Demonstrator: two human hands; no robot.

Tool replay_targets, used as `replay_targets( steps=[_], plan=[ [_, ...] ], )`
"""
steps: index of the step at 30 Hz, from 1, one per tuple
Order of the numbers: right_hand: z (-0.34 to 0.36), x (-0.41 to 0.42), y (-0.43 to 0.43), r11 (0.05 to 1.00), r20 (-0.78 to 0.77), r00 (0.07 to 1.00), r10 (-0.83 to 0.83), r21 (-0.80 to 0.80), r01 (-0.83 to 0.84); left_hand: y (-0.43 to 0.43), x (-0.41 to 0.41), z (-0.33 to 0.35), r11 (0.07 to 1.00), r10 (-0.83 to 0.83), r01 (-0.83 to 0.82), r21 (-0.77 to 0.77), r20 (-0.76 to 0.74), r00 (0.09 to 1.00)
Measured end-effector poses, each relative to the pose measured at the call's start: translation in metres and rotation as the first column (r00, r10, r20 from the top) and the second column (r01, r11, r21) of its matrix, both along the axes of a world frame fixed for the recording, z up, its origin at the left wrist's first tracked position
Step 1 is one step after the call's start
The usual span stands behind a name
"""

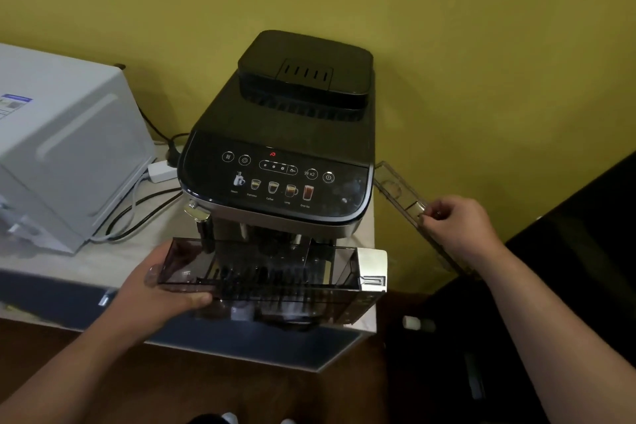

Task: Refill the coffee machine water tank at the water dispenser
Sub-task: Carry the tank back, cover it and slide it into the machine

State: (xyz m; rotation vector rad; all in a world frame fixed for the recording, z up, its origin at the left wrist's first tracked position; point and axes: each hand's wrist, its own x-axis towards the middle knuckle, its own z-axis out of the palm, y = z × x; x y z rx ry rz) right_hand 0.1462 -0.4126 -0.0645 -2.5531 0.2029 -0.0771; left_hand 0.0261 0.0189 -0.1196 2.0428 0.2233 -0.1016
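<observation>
A black coffee machine (pixel 296 134) stands on a pale counter, a red symbol lit on its touch panel. In front of it my left hand (pixel 161 289) grips the left end of a smoky transparent water tank (pixel 275 272), held level and crosswise, its silver end plate (pixel 372 268) pointing right. My right hand (pixel 457 227) pinches a long clear plastic lid (pixel 401 194) to the right of the machine, tilted against the yellow wall. No water dispenser is in view.
A white microwave (pixel 58 144) sits at the left on the counter (pixel 144 244), with cables and a white plug strip (pixel 161 171) behind it. A dark surface (pixel 585 234) fills the right side. The floor below is brown.
</observation>
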Motion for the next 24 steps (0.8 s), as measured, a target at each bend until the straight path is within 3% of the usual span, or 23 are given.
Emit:
replay_targets(
  steps=[3,12,17,24],
  plan=[
    [0.023,-0.018,-0.008,0.992,-0.071,0.997,-0.019,-0.125,0.01,-0.003,0.0,0.001,1.0,-0.015,0.015,-0.015,0.004,1.0],
    [0.081,-0.106,-0.013,0.992,-0.034,0.999,-0.021,-0.126,0.017,-0.003,-0.002,0.01,0.991,-0.078,0.079,-0.111,0.015,0.997],
    [0.094,-0.144,0.022,0.977,0.067,0.987,0.145,-0.169,-0.132,0.0,-0.003,0.014,0.981,-0.098,0.103,-0.166,0.038,0.994],
    [0.077,-0.144,0.107,0.9,0.072,0.9,0.431,-0.11,-0.422,0.004,0.0,0.017,0.979,-0.141,0.144,-0.141,0.031,0.99]
  ],
)
